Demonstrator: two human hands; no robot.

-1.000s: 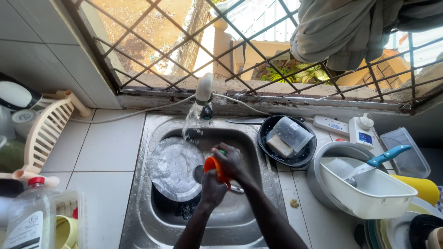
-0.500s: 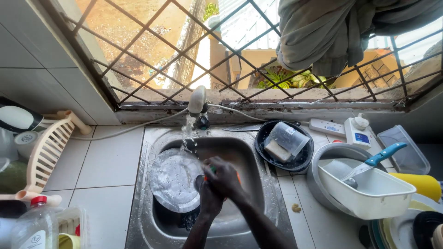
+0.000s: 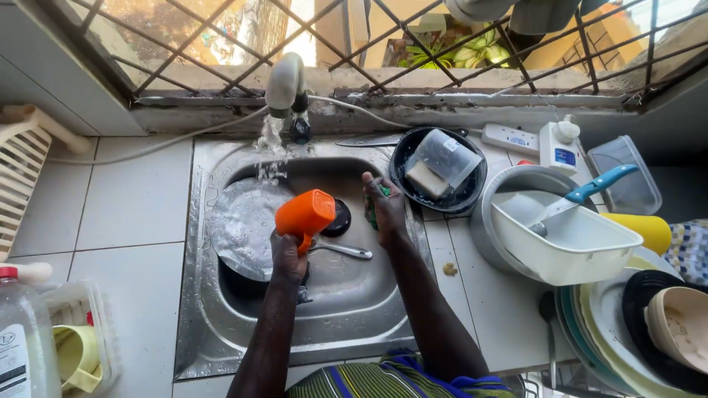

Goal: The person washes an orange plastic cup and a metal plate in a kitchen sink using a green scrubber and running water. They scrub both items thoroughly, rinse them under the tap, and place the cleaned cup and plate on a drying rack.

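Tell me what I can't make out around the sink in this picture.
Head view:
- Green thing in the right hand: mostly covered by fingers, kind unclear.
- Inside of the orange cup, held by the left hand: faces away.
- Sink drain: partly hidden behind cup.

— Any packaging near the sink?

— A clear plastic bottle with a red cap (image 3: 16, 346) stands at the bottom left on the tiled counter, and a white paper label with dark print (image 3: 13, 365) covers its lower front.

— Anything on the far side?

— A small white squeeze bottle (image 3: 557, 145) stands against the wall under the window, to the right of the sink, just beside a white power strip (image 3: 510, 138). A blue square label (image 3: 565, 156) sits on its front.

— Any screens or signs?

— None in view. Those two labelled bottles are all there is.
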